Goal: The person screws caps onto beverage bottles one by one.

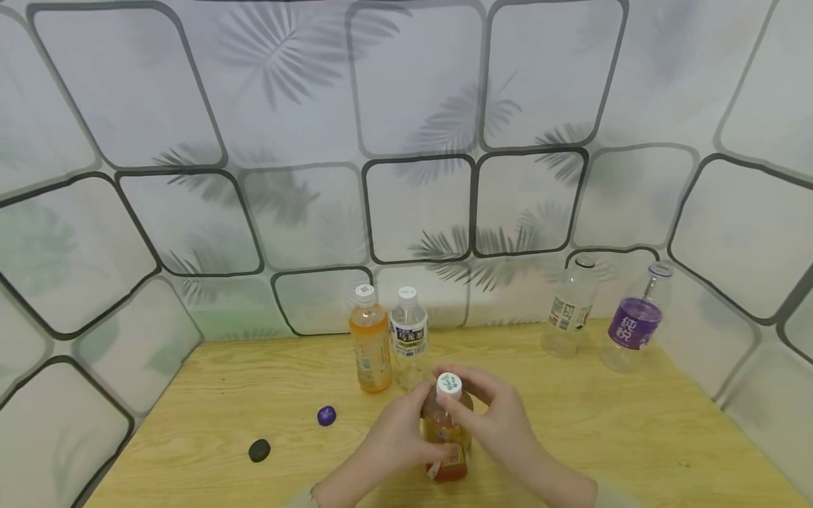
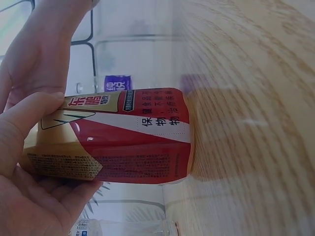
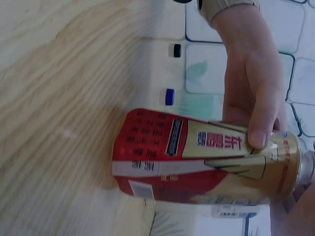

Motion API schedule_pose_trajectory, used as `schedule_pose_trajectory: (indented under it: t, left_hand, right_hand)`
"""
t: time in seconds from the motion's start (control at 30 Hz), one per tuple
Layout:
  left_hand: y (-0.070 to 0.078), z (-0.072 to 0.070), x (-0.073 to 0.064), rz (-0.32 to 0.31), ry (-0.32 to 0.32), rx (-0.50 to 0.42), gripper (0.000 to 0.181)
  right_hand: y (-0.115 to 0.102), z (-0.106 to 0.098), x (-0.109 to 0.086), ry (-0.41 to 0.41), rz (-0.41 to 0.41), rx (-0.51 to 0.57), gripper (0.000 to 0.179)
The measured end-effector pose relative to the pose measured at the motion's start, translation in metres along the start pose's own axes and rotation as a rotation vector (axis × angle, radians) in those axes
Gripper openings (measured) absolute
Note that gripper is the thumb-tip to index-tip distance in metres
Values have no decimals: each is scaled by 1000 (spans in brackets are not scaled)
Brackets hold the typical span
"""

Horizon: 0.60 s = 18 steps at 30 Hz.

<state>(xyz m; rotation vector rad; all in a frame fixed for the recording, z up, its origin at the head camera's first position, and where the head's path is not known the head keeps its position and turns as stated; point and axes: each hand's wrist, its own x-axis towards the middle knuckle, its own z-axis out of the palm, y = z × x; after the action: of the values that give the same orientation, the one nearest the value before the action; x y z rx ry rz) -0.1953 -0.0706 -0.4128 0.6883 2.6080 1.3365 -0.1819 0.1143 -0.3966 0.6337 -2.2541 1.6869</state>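
Observation:
A drink bottle with a red and gold label and a white cap stands upright on the wooden table in front of me. My left hand is wrapped round its body, the thumb lying across the label. From the other side, my right hand holds the bottle's top, its thumb at the cap's near side and fingers behind. In the right wrist view the label faces the camera, while much of the right hand is cut off at the corner.
Behind stand an orange drink bottle and a clear white-capped bottle. Two uncapped clear bottles, one plain and one purple-labelled, stand at right. A purple cap and a black cap lie left. Patterned cloth surrounds the table.

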Motion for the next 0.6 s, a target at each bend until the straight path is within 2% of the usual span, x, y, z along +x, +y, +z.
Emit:
schedule_pose_trajectory:
  t: [0.13, 0.3, 0.6]
  left_hand:
    - [0, 0, 0, -7, -6, 4, 78]
    - [0, 0, 0, -1, -6, -2, 85]
    - [-2, 0, 1, 10, -8, -32, 84]
  right_hand:
    - [1, -8, 0, -56, 21, -29, 41]
    - [2, -13, -1, -68, 53, -72, 46]
    - [12, -22, -6, -104, 101, -100, 59]
